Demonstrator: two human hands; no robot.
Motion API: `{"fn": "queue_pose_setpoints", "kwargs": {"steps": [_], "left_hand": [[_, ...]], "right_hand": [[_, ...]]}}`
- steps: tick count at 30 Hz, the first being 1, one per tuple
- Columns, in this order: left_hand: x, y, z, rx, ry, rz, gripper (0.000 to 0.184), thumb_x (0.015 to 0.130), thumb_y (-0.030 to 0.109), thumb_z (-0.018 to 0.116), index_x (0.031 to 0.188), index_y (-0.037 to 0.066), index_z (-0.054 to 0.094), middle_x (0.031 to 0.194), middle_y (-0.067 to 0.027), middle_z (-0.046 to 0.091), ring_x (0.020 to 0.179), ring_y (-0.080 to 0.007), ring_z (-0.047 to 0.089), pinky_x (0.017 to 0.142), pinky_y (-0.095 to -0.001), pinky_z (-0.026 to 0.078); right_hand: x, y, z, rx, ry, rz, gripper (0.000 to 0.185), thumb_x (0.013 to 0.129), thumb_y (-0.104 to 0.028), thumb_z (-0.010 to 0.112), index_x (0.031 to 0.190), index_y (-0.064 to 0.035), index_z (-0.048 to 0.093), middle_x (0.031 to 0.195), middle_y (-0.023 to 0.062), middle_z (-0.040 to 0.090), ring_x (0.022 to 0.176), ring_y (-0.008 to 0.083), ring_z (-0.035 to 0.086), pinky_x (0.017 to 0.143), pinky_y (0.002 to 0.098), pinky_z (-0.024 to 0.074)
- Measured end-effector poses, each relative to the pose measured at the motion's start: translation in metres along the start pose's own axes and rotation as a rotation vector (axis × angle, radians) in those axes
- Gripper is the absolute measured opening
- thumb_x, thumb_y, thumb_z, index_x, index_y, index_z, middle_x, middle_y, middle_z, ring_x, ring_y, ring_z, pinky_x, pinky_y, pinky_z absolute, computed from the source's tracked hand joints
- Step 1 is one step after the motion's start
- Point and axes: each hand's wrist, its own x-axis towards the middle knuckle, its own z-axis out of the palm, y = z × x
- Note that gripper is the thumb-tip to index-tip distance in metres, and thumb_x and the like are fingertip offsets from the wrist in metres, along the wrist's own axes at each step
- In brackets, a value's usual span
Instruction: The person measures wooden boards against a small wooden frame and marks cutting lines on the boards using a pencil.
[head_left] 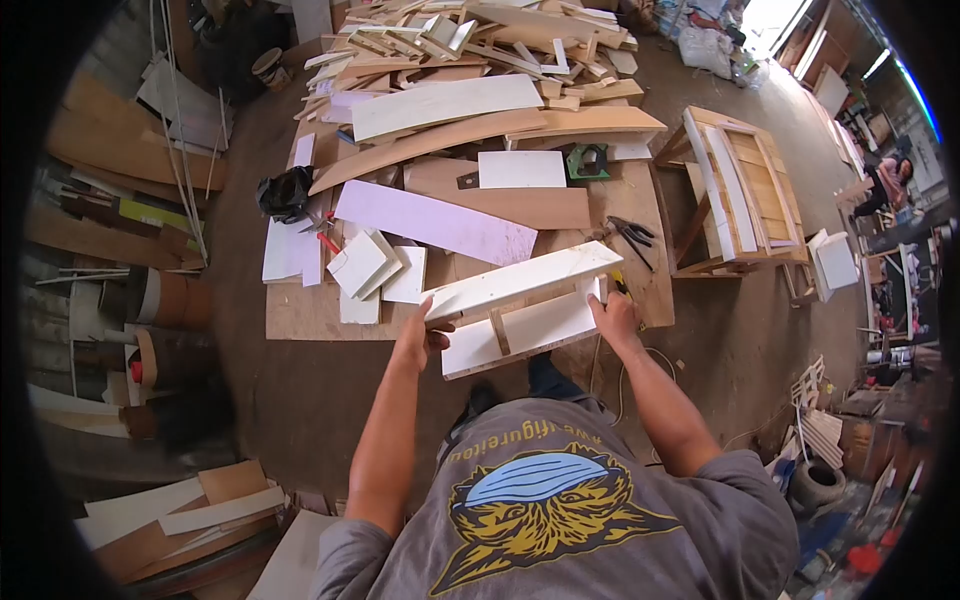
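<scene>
Together — left grip (418, 338), right grip (614, 318), white frame (530, 279) held between, worktable (300, 318) beyond.

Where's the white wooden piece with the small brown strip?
The white wooden piece is near the middle of the head view, held between the left hand and the right hand by the table's near edge.

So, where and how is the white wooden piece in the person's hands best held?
Probably by the two ends, one hand coming from each side, as the left hand and right hand have it. The white wooden piece is long, with a small spacer between its two boards, so end grips likely steady it better than one mid-length.
</scene>
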Motion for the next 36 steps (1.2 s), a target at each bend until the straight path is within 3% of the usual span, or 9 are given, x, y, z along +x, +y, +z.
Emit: {"fn": "queue_pose_setpoints", "kwargs": {"steps": [5, 8, 11, 14, 18, 21, 24, 31, 36], "left_hand": [[-0.038, 0.053, -0.030, 0.199, 0.029, 0.193, 0.080, 0.098, 0.076, 0.042, 0.121, 0.006, 0.074, 0.089, -0.0108, 0.075, 0.071, -0.0175, 0.059, 0.079, -0.0353, 0.047], [-0.044, 0.059, -0.049, 0.180, 0.007, 0.528, 0.083, 0.100, 0.073, 0.044, 0.129, 0.000, 0.071, 0.120, -0.0148, 0.070, 0.116, -0.0231, 0.055, 0.109, -0.0371, 0.036], [-0.073, 0.046, -0.039, -0.043, 0.239, 0.654, 0.080, 0.100, 0.070, 0.047, 0.155, 0.011, 0.047, 0.151, -0.0161, 0.051, 0.142, -0.0329, 0.042, 0.117, -0.0502, 0.029], [-0.110, 0.011, -0.007, -0.278, 0.311, 0.665, 0.089, 0.099, 0.072, 0.048, 0.165, 0.016, 0.024, 0.160, -0.0174, 0.040, 0.145, -0.0339, 0.040, 0.117, -0.0549, 0.029], [-0.143, -0.043, 0.044, -0.387, -0.381, 0.369, 0.099, 0.098, 0.073, 0.050, 0.167, 0.018, 0.007, 0.164, -0.0204, 0.032, 0.146, -0.0387, 0.040, 0.115, -0.0632, 0.033], [-0.181, -0.033, 0.091, -0.452, -0.535, 0.378, 0.087, 0.100, 0.060, 0.057, 0.164, 0.016, 0.019, 0.162, -0.0217, 0.031, 0.143, -0.0416, 0.043, 0.113, -0.0655, 0.038], [-0.223, -0.015, 0.126, -0.642, -0.401, 0.358, 0.068, 0.098, 0.041, 0.069, 0.152, 0.010, 0.041, 0.148, -0.0199, 0.051, 0.133, -0.0345, 0.055, 0.108, -0.0587, 0.049], [-0.240, -0.037, 0.136, -0.705, -0.312, 0.350, 0.036, 0.095, 0.015, 0.058, 0.127, -0.001, 0.057, 0.118, -0.0144, 0.069, 0.105, -0.0280, 0.072, 0.092, -0.0438, 0.063], [-0.261, -0.054, 0.136, -0.635, -0.287, 0.296, 0.025, 0.092, 0.017, 0.060, 0.113, 0.003, 0.063, 0.108, -0.0102, 0.072, 0.094, -0.0254, 0.074, 0.079, -0.0412, 0.064]], "right_hand": [[-0.037, -0.047, -0.048, -0.024, 0.089, 0.095, 0.054, 0.088, -0.051, 0.069, 0.085, 0.0027, 0.075, 0.084, 0.0296, 0.071, 0.086, 0.0473, 0.072, 0.079, 0.0569, 0.0541], [-0.057, -0.077, -0.098, 0.059, 0.041, 0.182, 0.053, 0.089, -0.048, 0.067, 0.091, 0.0035, 0.076, 0.090, 0.0297, 0.073, 0.091, 0.0474, 0.072, 0.083, 0.0560, 0.0543], [-0.062, -0.094, -0.133, 0.058, 0.087, 0.216, 0.052, 0.089, -0.047, 0.065, 0.094, 0.0035, 0.076, 0.094, 0.0295, 0.073, 0.094, 0.0463, 0.072, 0.085, 0.0548, 0.0545], [-0.070, -0.109, -0.156, 0.086, 0.195, 0.198, 0.051, 0.089, -0.045, 0.062, 0.090, 0.0041, 0.076, 0.090, 0.0298, 0.073, 0.091, 0.0465, 0.072, 0.084, 0.0544, 0.0549], [-0.095, -0.130, -0.185, 0.115, 0.271, 0.134, 0.053, 0.091, -0.045, 0.061, 0.088, 0.0048, 0.076, 0.084, 0.0296, 0.072, 0.086, 0.0461, 0.073, 0.082, 0.0535, 0.0560], [-0.118, -0.144, -0.202, 0.106, 0.283, 0.079, 0.052, 0.092, -0.048, 0.063, 0.087, 0.0029, 0.076, 0.081, 0.0278, 0.072, 0.083, 0.0444, 0.074, 0.078, 0.0526, 0.0569], [-0.144, -0.148, -0.212, 0.077, 0.349, -0.028, 0.049, 0.092, -0.049, 0.069, 0.085, -0.0004, 0.076, 0.077, 0.0240, 0.073, 0.077, 0.0409, 0.074, 0.071, 0.0507, 0.0573], [-0.204, -0.100, -0.264, 0.354, 0.320, -0.391, 0.058, 0.081, -0.058, 0.081, 0.084, -0.0006, 0.073, 0.074, 0.0162, 0.071, 0.071, 0.0352, 0.073, 0.067, 0.0461, 0.0560], [-0.209, -0.050, -0.298, 0.409, 0.651, -0.666, 0.071, 0.074, -0.041, 0.092, 0.129, -0.0061, 0.063, 0.122, 0.0101, 0.071, 0.064, 0.0151, 0.058, 0.058, 0.0299, 0.0515]]}}
